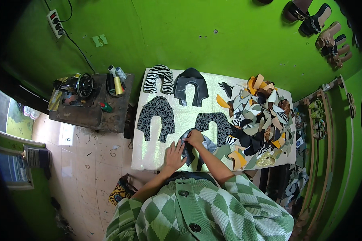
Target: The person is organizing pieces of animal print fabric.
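Observation:
Near the table's front edge lies a dark, shiny U-shaped shoe upper [189,159], its arms pointing toward me. My left hand [174,156] rests on its left side, fingers stretched out. Over its curved top, my right hand [195,137] is closed, with the fingertips pinching the edge; whether a small tool sits in them is hidden. Just beyond are two black-and-grey patterned uppers, one on the left [155,114] and one on the right [213,121], the latter partly behind my right hand. Farther back lie a zebra-print upper [152,80] and a plain black one [193,76].
A big pile of coloured offcuts [265,116] covers the table's right side. At left, a sewing machine [82,86] stands on a dark wooden table [96,120] with thread cones [118,85] and a green bottle [106,107]. Sandals [315,20] hang on the right wall above wooden racks [325,120].

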Motion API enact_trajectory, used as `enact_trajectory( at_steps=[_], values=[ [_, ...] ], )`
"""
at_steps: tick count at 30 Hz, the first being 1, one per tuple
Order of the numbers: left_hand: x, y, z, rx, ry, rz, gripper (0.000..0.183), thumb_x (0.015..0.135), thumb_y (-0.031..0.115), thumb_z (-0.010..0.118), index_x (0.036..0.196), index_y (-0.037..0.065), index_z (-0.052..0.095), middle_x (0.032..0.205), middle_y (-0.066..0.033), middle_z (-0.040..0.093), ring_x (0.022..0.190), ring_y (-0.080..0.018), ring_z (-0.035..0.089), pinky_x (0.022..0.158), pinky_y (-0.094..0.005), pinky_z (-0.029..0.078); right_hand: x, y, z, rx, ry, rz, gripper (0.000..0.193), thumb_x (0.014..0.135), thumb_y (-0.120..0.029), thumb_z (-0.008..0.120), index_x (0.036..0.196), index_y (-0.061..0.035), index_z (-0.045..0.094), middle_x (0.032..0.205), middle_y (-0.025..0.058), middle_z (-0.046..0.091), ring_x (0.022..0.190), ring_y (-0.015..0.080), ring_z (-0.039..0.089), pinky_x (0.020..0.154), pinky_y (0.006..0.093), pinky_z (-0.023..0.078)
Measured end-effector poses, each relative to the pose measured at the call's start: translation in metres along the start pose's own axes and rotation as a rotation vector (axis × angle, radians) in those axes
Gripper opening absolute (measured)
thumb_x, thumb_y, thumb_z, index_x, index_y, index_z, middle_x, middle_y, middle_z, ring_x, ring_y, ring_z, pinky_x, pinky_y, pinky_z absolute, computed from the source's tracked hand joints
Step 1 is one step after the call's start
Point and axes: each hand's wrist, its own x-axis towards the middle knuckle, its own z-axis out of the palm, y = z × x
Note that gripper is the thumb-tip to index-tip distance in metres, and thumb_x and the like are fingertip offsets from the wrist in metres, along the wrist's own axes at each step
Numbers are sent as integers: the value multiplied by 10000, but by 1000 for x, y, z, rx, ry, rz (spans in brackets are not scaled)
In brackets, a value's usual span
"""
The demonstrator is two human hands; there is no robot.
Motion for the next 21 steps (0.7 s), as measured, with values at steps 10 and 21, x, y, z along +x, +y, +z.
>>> enact_trajectory(
  at_steps=[10,21],
  values=[
    [25,-6,-8,-100,-21,-3,584,796,330,541,1318,112,395,1174,-97,469,1075,-294,405,929,-427,295,6,74,-2,839,143,-276,213,696,-93,745,818,-32,581,639,17,583,545,75,527,489,220,429],
    [27,1,6,93,35,25,470,818,350,525,1223,112,515,1074,-102,471,1038,-263,406,892,-410,288,-13,92,-37,197,264,52,236,622,-233,777,722,-48,670,680,65,653,611,168,620,597,286,481]
  ],
)
